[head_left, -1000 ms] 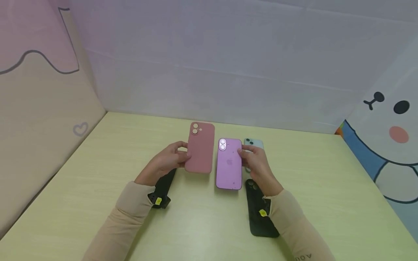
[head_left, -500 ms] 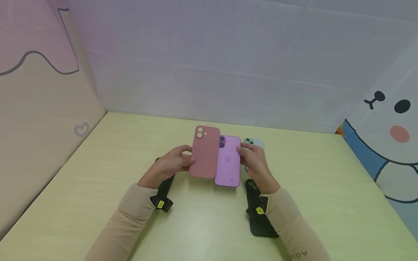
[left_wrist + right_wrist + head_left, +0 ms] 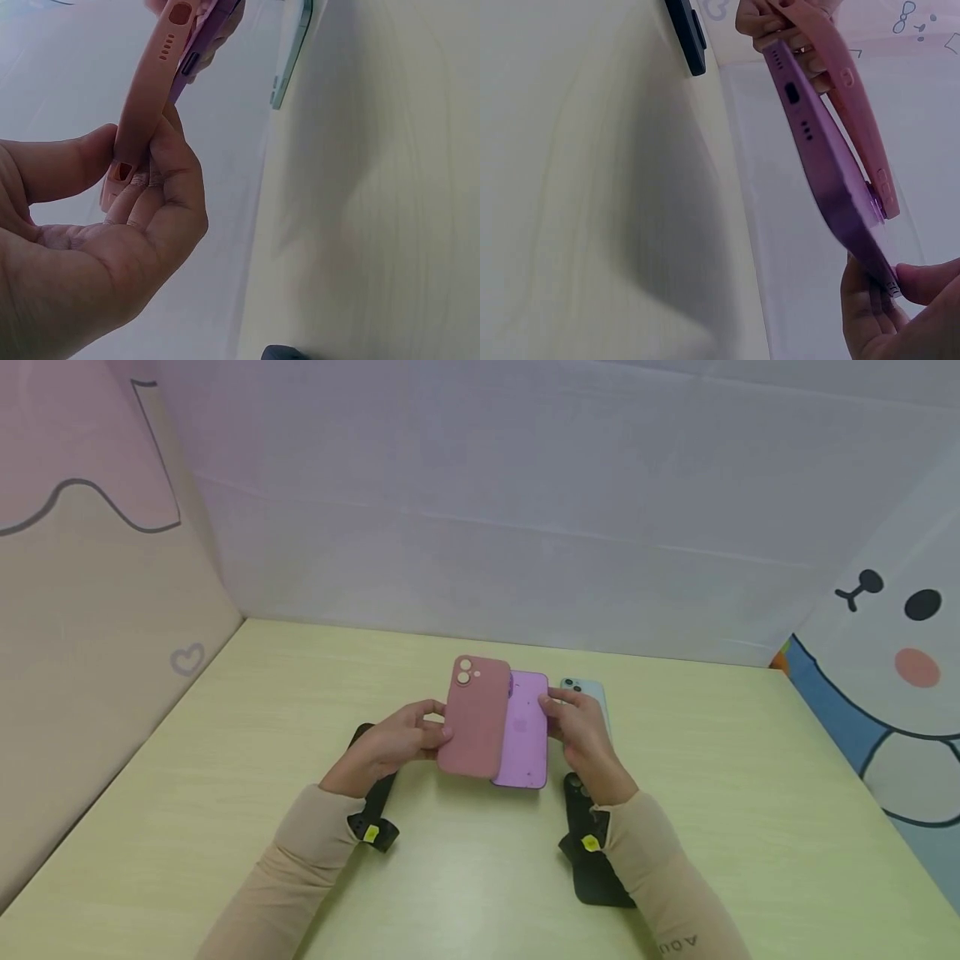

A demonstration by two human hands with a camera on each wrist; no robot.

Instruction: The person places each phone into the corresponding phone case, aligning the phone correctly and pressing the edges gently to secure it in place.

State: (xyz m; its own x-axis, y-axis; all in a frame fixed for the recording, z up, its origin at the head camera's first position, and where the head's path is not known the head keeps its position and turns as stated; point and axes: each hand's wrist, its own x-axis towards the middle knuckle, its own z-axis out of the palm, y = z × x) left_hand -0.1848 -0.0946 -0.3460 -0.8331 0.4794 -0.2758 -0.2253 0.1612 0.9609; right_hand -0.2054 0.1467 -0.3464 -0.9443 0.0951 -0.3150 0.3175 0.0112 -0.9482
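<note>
My left hand (image 3: 401, 739) pinches a pink phone case (image 3: 476, 718) by its left edge, thumb on the back face and fingers behind. In the head view the case covers the left part of a purple phone (image 3: 525, 731), including most of its camera bump. My right hand (image 3: 581, 735) pinches that phone along its right edge. Both are held up above the table, backs toward the head camera. From the right wrist view, the phone (image 3: 829, 165) lies behind the case (image 3: 859, 120), tilted against it, with a narrow wedge of space between them.
A light-green phone (image 3: 588, 689) lies behind my right hand, partly hidden. Under my right wrist is a black phone-shaped item (image 3: 592, 872) with camera rings. Another black slab (image 3: 382, 789) lies beneath my left wrist. The pale table (image 3: 465, 877) ends at a draped wall (image 3: 480, 568).
The case has moved right and slightly down, and the phone slightly left. They stood apart a second ago; now the case overlaps the phone's left side. Both grips stay the same.
</note>
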